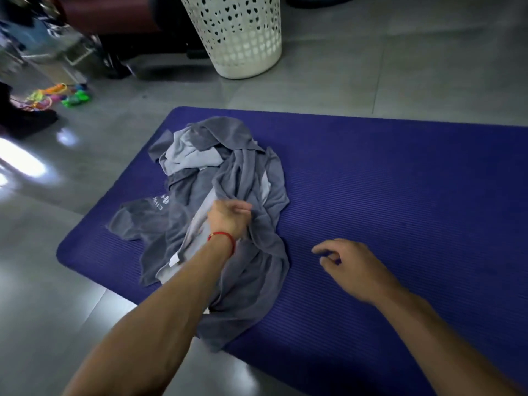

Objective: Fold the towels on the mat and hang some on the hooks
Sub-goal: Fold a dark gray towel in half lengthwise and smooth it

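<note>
A crumpled heap of grey towels (243, 178) lies on the left half of a dark blue ribbed mat (400, 181). Darker and lighter grey cloths are tangled together in it. My left hand (228, 218), with a red string at the wrist, grips a fold of a dark grey towel in the middle of the heap. My right hand (351, 264) hovers over the bare mat to the right of the heap, fingers loosely curled and holding nothing. No hooks are in view.
A white perforated laundry basket (243, 38) stands on the grey tiled floor beyond the mat. Bright plastic toys (57, 95) lie at the far left beside dark furniture (128, 38).
</note>
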